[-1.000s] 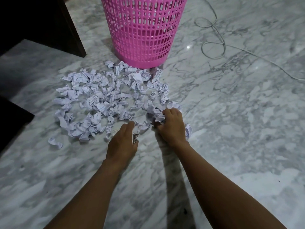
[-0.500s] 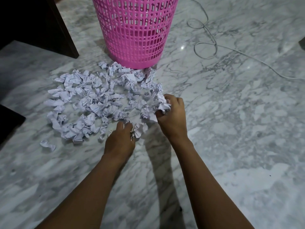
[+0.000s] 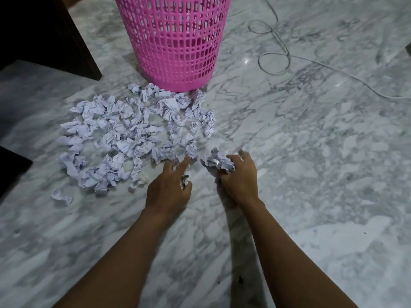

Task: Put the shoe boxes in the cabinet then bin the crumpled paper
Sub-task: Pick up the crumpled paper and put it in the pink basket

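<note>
Beside dark furniture [image 3: 44, 30], the crumpled paper [image 3: 124, 138] lies heaped on the marble floor [image 3: 311, 196], its far edge touching the foot of the pink bin [image 3: 178, 41]. The left hand [image 3: 169, 187] stretches its fingers to the heap's near edge, a scrap under its thumb; whether it grips that cannot be told. The right hand [image 3: 240, 176] curls round a wad. No shoe boxes show, so that step looks finished; nearly all the binning appears to be left. A cable [image 3: 278, 52] trails off at right.

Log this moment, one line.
phase: binning paper | right hand: grips paper wad | left hand: at pile edge, grip unclear | pink basket: upright beyond pile
</note>
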A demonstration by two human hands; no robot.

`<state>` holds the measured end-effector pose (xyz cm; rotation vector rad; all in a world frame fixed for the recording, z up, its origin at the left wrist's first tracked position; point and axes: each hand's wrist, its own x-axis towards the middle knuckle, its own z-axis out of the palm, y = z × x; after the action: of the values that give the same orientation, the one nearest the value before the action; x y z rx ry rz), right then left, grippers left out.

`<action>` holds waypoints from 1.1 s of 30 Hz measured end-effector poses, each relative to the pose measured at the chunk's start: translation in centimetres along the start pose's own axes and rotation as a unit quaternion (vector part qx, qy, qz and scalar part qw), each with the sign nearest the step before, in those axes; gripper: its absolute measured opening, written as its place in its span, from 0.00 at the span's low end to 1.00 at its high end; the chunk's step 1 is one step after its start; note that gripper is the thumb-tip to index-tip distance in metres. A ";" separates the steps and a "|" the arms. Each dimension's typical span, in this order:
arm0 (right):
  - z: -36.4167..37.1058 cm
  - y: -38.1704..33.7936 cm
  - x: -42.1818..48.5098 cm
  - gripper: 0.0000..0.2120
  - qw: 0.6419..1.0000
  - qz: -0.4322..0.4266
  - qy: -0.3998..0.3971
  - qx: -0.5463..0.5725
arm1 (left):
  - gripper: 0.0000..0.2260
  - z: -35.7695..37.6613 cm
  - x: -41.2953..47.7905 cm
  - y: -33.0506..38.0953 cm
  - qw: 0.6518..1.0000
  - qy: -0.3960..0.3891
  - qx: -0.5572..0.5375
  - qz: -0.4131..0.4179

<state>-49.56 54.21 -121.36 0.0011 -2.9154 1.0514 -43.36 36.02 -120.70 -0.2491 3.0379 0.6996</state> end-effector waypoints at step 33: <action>4.5 -7.3 6.2 0.26 0.984 -0.085 -0.156 -0.024 | 0.20 -1.3 4.7 -1.6 0.994 0.067 0.021 -0.081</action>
<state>-55.77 45.80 -119.90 0.4447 -3.1396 1.0366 -47.77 33.36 -120.43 -0.5577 3.1058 0.6308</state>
